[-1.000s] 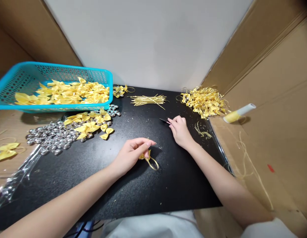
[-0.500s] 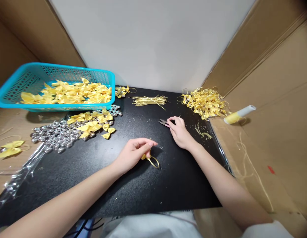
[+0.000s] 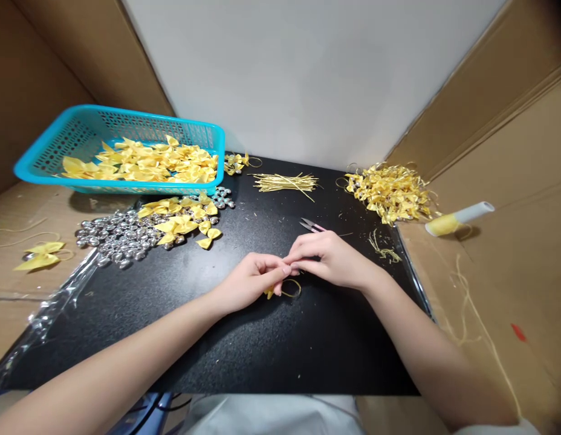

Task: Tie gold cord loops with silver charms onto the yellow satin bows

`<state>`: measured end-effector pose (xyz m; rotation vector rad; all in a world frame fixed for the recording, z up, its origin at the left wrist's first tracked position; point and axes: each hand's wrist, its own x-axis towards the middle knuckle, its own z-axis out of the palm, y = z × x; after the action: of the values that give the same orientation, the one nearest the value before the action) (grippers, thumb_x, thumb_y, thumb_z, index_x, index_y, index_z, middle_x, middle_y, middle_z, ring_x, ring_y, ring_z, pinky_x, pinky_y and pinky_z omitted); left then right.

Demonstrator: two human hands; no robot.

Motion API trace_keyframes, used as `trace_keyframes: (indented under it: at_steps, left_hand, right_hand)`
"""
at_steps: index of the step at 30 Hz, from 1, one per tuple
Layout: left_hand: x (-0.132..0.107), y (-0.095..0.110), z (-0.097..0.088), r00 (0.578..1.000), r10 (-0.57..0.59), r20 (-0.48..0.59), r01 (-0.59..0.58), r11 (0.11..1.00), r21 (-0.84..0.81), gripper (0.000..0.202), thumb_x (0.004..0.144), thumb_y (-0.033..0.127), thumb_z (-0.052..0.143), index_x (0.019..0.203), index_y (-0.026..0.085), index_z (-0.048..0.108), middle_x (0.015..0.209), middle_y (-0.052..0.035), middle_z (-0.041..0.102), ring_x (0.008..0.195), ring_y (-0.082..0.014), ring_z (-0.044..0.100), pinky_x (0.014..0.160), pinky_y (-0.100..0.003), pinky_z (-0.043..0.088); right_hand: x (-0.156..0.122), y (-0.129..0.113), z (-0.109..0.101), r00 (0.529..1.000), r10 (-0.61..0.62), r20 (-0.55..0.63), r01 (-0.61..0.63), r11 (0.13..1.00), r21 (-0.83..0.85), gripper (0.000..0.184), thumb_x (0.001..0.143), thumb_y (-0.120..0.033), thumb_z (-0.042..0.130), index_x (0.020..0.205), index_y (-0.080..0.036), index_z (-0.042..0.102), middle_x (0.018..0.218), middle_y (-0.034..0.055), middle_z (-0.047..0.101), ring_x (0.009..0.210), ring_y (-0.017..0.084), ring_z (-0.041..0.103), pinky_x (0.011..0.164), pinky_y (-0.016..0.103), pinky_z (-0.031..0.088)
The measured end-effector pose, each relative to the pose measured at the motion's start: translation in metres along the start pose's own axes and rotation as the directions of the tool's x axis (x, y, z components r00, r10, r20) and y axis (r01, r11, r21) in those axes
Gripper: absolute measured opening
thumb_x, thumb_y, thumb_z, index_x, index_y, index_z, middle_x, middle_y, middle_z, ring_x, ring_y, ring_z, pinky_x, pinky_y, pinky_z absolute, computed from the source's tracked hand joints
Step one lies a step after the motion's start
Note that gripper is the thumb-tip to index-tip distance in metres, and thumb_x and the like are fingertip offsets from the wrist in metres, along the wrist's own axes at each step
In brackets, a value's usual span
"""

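Observation:
Over the middle of the black work surface, my left hand is closed on a yellow ribbon bow, mostly covered by the fingers. From the bow a gold cord loop sticks out to the right. My right hand meets the left fingertips in a pinch; what lies between its fingers is too small to make out. Just behind the right hand lie small scissors on the surface, their handles partly hidden by it.
A blue basket of yellow bows stands at the back left. Before it lie silver bells and several loose bows. Gold cords lie at the back, finished bows pile up back right, near cord scraps and a roll.
My right hand has left the scissors on the surface and come left to the left hand's fingertips. The left hand still holds the bow. The view has shifted slightly.

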<state>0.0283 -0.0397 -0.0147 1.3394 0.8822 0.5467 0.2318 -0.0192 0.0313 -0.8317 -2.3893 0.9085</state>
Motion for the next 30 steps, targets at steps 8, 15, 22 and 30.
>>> trace_keyframes:
  at_steps: [8,15,22,30]
  left_hand:
    - [0.0,0.001,-0.002,0.998,-0.037,-0.054,0.031,0.994,-0.109,0.03,0.08,0.043,0.067,0.084,0.014,0.075,0.061,-0.0017,0.067,0.053,-0.0101,0.054,0.053,-0.021,0.04]
    - [-0.001,-0.001,-0.001,0.986,-0.129,-0.109,0.117,0.987,-0.113,0.022,0.072,0.033,0.077,0.086,0.016,0.077,0.084,-0.008,0.078,0.07,-0.0154,0.067,0.066,-0.025,0.048]
    - [-0.003,0.002,0.0,0.979,-0.137,-0.153,0.098,0.966,-0.241,0.039,0.068,0.03,0.081,0.102,0.016,0.07,0.07,-0.0021,0.075,0.066,-0.014,0.067,0.065,-0.024,0.049]
    - [-0.004,0.001,-0.001,0.988,-0.062,-0.144,0.025,0.969,-0.247,0.042,0.069,0.03,0.08,0.106,0.016,0.065,0.068,-0.001,0.073,0.064,-0.0139,0.067,0.065,-0.024,0.05]
  right_hand:
    - [0.003,0.002,-0.002,0.999,-0.012,-0.038,0.005,0.982,-0.188,0.013,0.089,-0.011,0.057,0.078,-0.016,0.062,0.079,0.0025,0.064,0.074,0.014,0.058,0.071,0.026,0.045]
    - [0.002,0.006,-0.001,0.988,-0.03,-0.151,-0.002,0.979,-0.204,0.012,0.089,-0.014,0.057,0.076,-0.017,0.057,0.076,0.0005,0.06,0.07,0.013,0.055,0.073,0.028,0.04]
    - [0.002,0.007,0.008,0.963,-0.006,-0.268,-0.065,0.964,-0.256,0.013,0.089,-0.014,0.054,0.077,-0.018,0.055,0.076,0.001,0.062,0.071,0.015,0.056,0.073,0.029,0.036]
    - [0.001,0.007,0.005,0.974,0.014,-0.228,-0.078,0.959,-0.273,0.013,0.089,-0.015,0.053,0.077,-0.019,0.055,0.077,0.0009,0.062,0.072,0.015,0.055,0.073,0.03,0.034]
